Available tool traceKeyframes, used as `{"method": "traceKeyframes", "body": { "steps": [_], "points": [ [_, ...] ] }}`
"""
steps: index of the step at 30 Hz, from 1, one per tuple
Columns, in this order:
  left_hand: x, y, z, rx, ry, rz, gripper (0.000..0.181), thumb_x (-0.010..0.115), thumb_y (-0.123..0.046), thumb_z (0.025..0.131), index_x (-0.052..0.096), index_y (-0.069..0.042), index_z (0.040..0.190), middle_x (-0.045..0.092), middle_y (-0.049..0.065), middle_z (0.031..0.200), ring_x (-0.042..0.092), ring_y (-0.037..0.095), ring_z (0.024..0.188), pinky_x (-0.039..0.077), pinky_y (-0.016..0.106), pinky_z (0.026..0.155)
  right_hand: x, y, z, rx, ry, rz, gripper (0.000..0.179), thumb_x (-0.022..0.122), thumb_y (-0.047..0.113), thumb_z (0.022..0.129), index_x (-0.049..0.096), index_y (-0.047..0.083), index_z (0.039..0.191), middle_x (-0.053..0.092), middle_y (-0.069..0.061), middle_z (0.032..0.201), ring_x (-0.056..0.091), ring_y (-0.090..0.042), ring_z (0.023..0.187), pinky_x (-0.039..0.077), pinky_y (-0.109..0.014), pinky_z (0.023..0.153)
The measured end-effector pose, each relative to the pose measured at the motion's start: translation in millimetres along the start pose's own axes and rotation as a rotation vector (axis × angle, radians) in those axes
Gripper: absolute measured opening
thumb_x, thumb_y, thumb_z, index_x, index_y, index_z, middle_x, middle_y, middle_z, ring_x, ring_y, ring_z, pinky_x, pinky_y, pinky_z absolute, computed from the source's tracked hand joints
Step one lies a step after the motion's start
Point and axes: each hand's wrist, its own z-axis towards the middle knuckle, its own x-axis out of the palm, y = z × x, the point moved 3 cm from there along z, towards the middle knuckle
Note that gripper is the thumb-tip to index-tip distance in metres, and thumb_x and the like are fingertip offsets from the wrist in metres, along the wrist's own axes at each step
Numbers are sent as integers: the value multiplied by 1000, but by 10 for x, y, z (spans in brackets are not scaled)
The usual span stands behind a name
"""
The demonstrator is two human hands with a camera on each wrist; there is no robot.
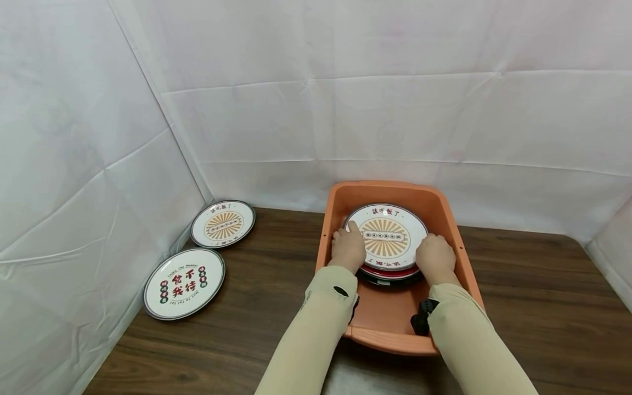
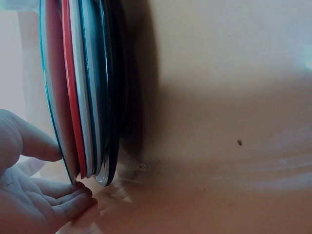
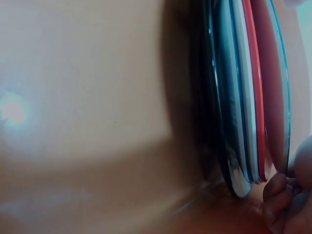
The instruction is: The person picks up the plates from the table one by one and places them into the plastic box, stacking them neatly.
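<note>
Inside an orange plastic tub, a round white plate with a yellow sunburst print tops a stack. My left hand pinches its left rim, the thumb above and the fingers under the edge in the left wrist view. On the opposite side my right hand pinches the right rim. Below it lie a red plate, pale-edged plates and a dark-edged one. A gap shows between the top plate and the red one in both wrist views. How far the fingers reach underneath is partly hidden.
Left of the tub, a sunburst plate lies on the dark wooden table, with a white plate bearing red and green characters nearer me. White cloth walls stand behind and at the sides. The tub's walls surround both hands.
</note>
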Motion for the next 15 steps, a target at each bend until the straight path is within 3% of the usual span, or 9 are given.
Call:
{"method": "traceKeyframes", "body": {
  "steps": [15],
  "points": [
    [-1, 2, 10, -4, 25, -3, 32, 45, -13, 97, 33, -5, 126, 45, 23, 119, 40, 34, 110, 36, 38, 94, -2, 7, 32, 17, 46, -25, 28, 42, 5, 94, 54, -18, 104, 48, -29, 95, 56, -40, 84, 48, -52, 74]
  ]
}}
